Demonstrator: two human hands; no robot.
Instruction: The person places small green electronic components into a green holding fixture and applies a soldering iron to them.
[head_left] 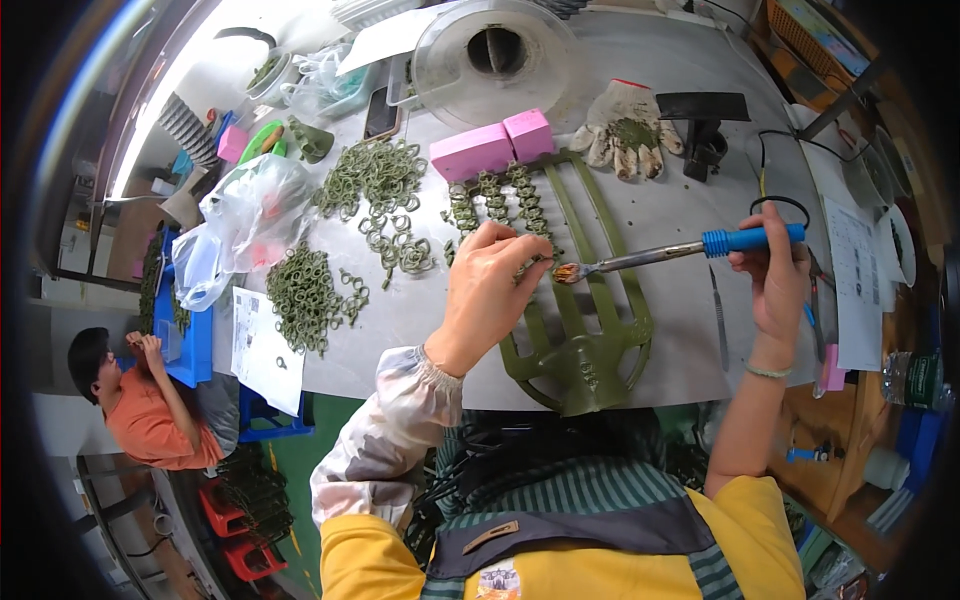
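One blue-handled tool is in your right hand; the fingers are wrapped around its handle. Your left hand is pinched, thumb against forefinger, on a small green piece, mostly hidden by the fingers; its exact shape cannot be told.

Tool direction: the long axis runs crosswise over the table. The handle lies to your right; the tip points left and slightly toward you, just beside your left fingertips. Contact between tip and piece cannot be confirmed.

One green frame lies on the table in front of you, beneath the tool. Its long axis runs away from you, the solid end nearest your body, the far end leaning left. Three columns of rings occupy its far left part. Two pink blocks, one long and one short, stand at its far end.

Two large heaps of green rings, one far and one near, lie left of the frame. One work glove lies beyond, right of the blocks.
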